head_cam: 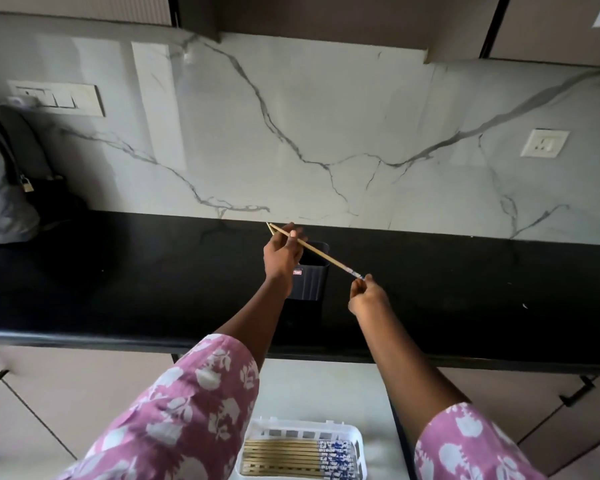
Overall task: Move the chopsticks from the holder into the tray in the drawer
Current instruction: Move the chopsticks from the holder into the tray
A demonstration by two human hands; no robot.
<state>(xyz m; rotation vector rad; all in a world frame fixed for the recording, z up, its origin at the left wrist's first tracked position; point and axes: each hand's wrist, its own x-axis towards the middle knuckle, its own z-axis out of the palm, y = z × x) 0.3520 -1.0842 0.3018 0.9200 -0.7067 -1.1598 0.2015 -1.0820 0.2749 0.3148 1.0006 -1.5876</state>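
Backpack [0,188] with a small padlock sits at the left end of the black countertop [118,271], under a switch panel [58,98] on the marble backsplash. Around the middle of the countertop, toward its back edge, the left hand [282,254] curls its fingers round the plain end of the chopsticks [317,252], thumb pressed on top. They slant above the mouth of the dark holder [310,280] (what else it holds cannot be seen). Below the counter's front edge, in the open drawer [326,389], the white tray [309,426] carries a row of chopsticks [284,457] lying side by side, patterned ends to the right. The right hand [364,294] pinches the blue-patterned end of the held pair between its fingertips. Further right is a wall socket [544,143].

The pair looks ready to carry down. Best to keep both ends gripped so the sticks stay together, bring them level over the tray with the pattern rightward, and lay them against the row before letting go.
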